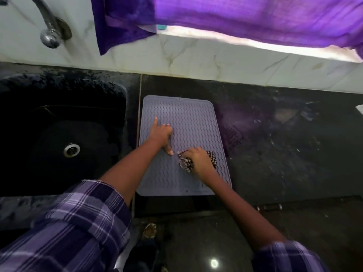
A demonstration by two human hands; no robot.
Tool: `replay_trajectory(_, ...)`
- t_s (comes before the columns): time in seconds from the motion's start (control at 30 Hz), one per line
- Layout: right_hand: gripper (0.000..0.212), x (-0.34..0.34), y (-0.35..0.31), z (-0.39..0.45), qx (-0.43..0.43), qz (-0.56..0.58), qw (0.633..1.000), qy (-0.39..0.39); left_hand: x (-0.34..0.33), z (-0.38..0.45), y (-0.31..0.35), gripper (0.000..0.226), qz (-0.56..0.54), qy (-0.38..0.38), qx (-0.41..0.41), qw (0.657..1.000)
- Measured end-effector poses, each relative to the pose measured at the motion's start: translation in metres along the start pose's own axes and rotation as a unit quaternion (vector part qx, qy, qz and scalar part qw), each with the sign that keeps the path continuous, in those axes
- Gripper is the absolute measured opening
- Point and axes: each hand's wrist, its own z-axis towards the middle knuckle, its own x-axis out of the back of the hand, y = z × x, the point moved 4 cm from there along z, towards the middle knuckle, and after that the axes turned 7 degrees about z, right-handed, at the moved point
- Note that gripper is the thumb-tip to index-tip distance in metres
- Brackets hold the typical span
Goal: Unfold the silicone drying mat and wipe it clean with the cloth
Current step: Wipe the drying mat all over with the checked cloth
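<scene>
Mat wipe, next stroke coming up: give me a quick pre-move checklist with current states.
1. Drying mat fully unfolded and flat on the counter: ok.
2. Left hand pressing on the mat to steady it: ok.
3. Right hand gripping the checkered cloth: ok.
4. Cloth in contact with the mat surface: ok.
5. Nothing else lying on the mat in the wipe path: ok.
6. Mat clear of the sink edge: cannot tell, its left edge sits very close.
</scene>
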Motion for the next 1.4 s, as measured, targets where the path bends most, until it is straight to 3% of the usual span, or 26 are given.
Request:
replay_trajectory(0.1, 0.022, 0.019, -0.005, 0.015, -0.033, 0.002, 0.996, -0.084, 0.000, -0.002, -0.001, 0.090, -0.013, 0.006, 0.001, 1.000)
replay_trajectory(0.2, 0.021, 0.043, -0.010, 0.051, -0.073, 0.057, 0.996, 0.013, -0.001, 0.003, 0.001, 0.072, -0.014, 0.019, 0.011, 1.000)
replay_trajectory(0.27, 0.024, 0.044, -0.018, 0.063, -0.077, 0.021, 0.994, 0.077, -0.002, 0.005, 0.002, 0.066, -0.013, 0.018, 0.021, 1.000)
replay_trajectory(0.4, 0.032, 0.011, -0.020, 0.044, -0.054, -0.043, 0.993, 0.095, -0.004, 0.007, 0.001, 0.067, -0.001, 0.022, 0.018, 1.000)
replay_trajectory(0.47, 0.031, 0.001, -0.018, 0.013, -0.030, -0.018, 0.995, 0.097, -0.005, 0.003, -0.001, 0.083, 0.013, 0.022, 0.005, 1.000)
replay_trajectory(0.6, 0.029, -0.017, -0.027, -0.054, 0.059, -0.014, 0.998, -0.024, 0.000, -0.008, -0.003, 0.091, -0.007, 0.023, -0.012, 1.000)
replay_trajectory(0.7, 0.019, 0.000, -0.028, -0.043, 0.016, 0.010, 0.996, -0.093, 0.001, -0.018, 0.003, 0.083, 0.013, 0.034, -0.015, 0.999)
replay_trajectory(0.83, 0.016, 0.027, -0.027, -0.008, -0.048, 0.092, 0.992, 0.077, -0.013, -0.037, 0.020, 0.072, 0.004, 0.015, -0.019, 1.000)
replay_trajectory(0.93, 0.028, 0.006, -0.030, -0.011, -0.059, -0.019, 0.995, 0.079, -0.020, -0.047, 0.026, 0.072, -0.006, 0.023, -0.012, 1.000)
replay_trajectory(1.03, 0.032, -0.015, -0.034, -0.034, -0.046, -0.036, 0.994, 0.096, -0.023, -0.050, 0.026, 0.074, -0.001, 0.033, -0.011, 0.999)
replay_trajectory(1.1, 0.032, -0.024, -0.036, -0.061, -0.020, -0.035, 0.996, 0.086, -0.021, -0.049, 0.025, 0.073, -0.003, 0.030, -0.013, 0.999)
replay_trajectory(1.27, 0.028, -0.019, -0.033, -0.086, 0.011, -0.020, 0.998, -0.059, -0.020, -0.045, 0.024, 0.072, -0.008, 0.004, -0.004, 1.000)
replay_trajectory(1.4, 0.034, -0.012, -0.047, -0.071, 0.005, -0.036, 0.999, -0.012, -0.015, -0.040, 0.029, 0.079, 0.031, -0.006, 0.008, 0.999)
